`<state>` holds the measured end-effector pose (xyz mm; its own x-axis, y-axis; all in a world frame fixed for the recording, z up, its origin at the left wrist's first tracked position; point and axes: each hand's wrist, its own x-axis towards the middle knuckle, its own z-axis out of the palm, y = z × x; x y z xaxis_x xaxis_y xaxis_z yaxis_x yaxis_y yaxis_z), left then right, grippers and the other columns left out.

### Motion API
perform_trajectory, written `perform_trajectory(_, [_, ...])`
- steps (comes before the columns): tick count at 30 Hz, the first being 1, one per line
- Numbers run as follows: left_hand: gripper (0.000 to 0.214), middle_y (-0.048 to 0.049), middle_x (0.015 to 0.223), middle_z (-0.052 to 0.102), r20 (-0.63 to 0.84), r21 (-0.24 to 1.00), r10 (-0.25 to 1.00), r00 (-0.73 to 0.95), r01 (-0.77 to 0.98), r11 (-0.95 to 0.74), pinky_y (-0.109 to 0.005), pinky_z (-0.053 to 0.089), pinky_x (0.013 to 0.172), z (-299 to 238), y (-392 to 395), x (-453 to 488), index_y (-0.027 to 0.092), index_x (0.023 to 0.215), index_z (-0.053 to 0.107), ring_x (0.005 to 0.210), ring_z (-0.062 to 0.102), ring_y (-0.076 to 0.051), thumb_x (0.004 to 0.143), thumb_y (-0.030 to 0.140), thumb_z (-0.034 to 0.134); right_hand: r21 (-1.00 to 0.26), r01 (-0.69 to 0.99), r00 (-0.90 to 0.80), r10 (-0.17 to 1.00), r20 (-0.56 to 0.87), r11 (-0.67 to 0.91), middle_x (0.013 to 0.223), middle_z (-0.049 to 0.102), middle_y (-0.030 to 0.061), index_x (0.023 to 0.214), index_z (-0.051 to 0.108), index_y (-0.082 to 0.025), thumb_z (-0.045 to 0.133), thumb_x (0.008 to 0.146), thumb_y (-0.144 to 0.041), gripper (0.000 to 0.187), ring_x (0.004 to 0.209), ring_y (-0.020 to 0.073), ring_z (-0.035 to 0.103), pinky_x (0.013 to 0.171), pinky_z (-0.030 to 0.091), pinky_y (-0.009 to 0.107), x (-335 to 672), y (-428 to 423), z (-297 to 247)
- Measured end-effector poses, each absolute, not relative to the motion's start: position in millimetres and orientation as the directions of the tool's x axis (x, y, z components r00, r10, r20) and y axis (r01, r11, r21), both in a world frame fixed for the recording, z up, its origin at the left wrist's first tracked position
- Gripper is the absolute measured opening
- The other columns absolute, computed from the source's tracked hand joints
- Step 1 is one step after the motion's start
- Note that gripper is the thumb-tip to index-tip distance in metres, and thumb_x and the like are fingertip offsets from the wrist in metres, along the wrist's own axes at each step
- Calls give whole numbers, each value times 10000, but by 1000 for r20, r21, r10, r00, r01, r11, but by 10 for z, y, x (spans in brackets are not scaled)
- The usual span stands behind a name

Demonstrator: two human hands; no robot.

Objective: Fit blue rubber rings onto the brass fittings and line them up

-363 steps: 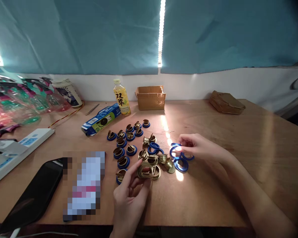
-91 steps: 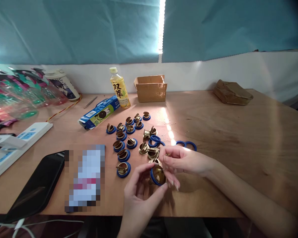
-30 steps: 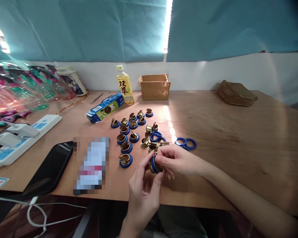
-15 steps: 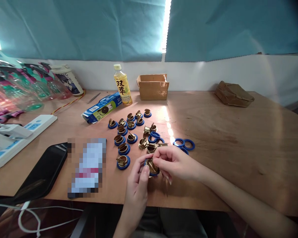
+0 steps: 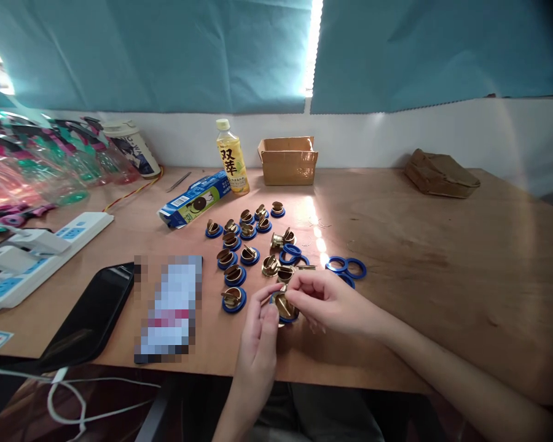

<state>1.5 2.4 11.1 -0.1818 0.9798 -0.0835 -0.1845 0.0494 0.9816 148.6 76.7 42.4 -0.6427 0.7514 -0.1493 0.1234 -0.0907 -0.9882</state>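
Near the table's front edge, my left hand [image 5: 260, 328] grips a brass-coloured round fitting [image 5: 284, 309] with a blue ring around its rim. The fitting is tilted, its gold inside facing up. My right hand [image 5: 317, 301] is closed, thumb and fingers pinching at the fitting's upper right edge; anything small between the fingertips is hidden. Just beyond my hands lie loose brass fittings [image 5: 271, 266] and blue rings [image 5: 292, 250], partly covered by my right hand. More blue rings [image 5: 356, 268] rest to the right. Several fittings with blue rings [image 5: 235, 275] and raised flaps stand to the left.
A phone [image 5: 170, 307], a black tray-like object [image 5: 90, 316] and a white power strip [image 5: 13, 279] lie left. Behind stand a blue carton [image 5: 196, 199], a yellow drink bottle [image 5: 233, 159] and an open cardboard box [image 5: 288, 166]. A brown package [image 5: 442, 174] sits far right.
The view has shifted slightly, so things on the table appear a little further right. Both hands keep hold of the same fitting, with only slight finger movement.
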Motion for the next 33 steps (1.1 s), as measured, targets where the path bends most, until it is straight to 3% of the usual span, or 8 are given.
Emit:
perform_trajectory(3, [433,-116,1260,680,-83,986,981,-174,-157,56,-309,533,944,118,9,8,208,1256,537,1160,660,-246,922,480,585,-989,118,-622,770,-141,-86,574,476,-90,869,523,-197,582,886,-194,61,476,61,437,444,330,170,1508,807,440])
perform_trajectory(7, [514,-135,1308,661,-28,993,998,-59,-120,21,-299,521,995,75,-14,-26,231,1319,454,1224,636,-245,894,446,648,-983,157,-602,779,-175,-99,556,373,-128,923,466,-222,606,785,-99,232,480,59,328,478,299,182,1539,863,429])
perform_trajectory(13, [370,-106,1263,674,-26,980,996,-90,-199,8,-268,537,965,63,-55,18,229,1172,542,1156,672,-215,873,390,689,-931,343,-557,770,-311,-127,567,408,-112,903,456,-220,633,796,-192,209,502,72,354,477,262,207,1559,855,502])
perform_trajectory(18, [297,-41,1104,672,86,985,991,-105,-142,-101,-259,553,913,27,-31,15,267,1169,530,1005,705,-156,905,323,653,-968,183,-643,724,-249,-171,597,420,-108,952,441,-222,701,809,-291,305,539,76,349,513,278,218,1656,906,615])
perform_trajectory(23, [261,-16,1087,523,292,938,947,-132,232,-257,-214,576,782,-2,-6,-90,279,1075,601,941,680,-137,844,211,701,-976,159,-559,802,-211,-145,581,376,-112,932,450,-232,662,850,-322,245,502,73,293,484,210,230,1730,984,651])
perform_trajectory(27, [303,-44,1088,558,411,661,912,5,687,-301,-263,590,761,44,-58,-284,293,1180,626,930,694,-174,897,186,606,-976,207,-468,869,-160,-68,601,385,-92,886,466,-226,633,863,-311,189,527,81,329,507,229,238,1722,1017,642])
perform_trajectory(30, [386,-66,1096,647,406,529,908,107,782,-329,-326,595,798,32,-97,-440,246,1285,533,949,705,-216,905,240,599,-963,269,-392,913,-115,-5,623,402,-74,849,470,-220,580,884,-321,154,535,90,337,519,261,242,1748,1050,684])
perform_trajectory(33, [481,-91,1129,667,414,479,906,88,826,-299,-392,570,887,-8,-108,-535,218,1389,448,1035,677,-249,925,261,565,-911,400,-303,952,-30,98,661,437,-51,789,452,-213,555,880,-308,167,592,110,396,560,305,251,1850,1094,745])
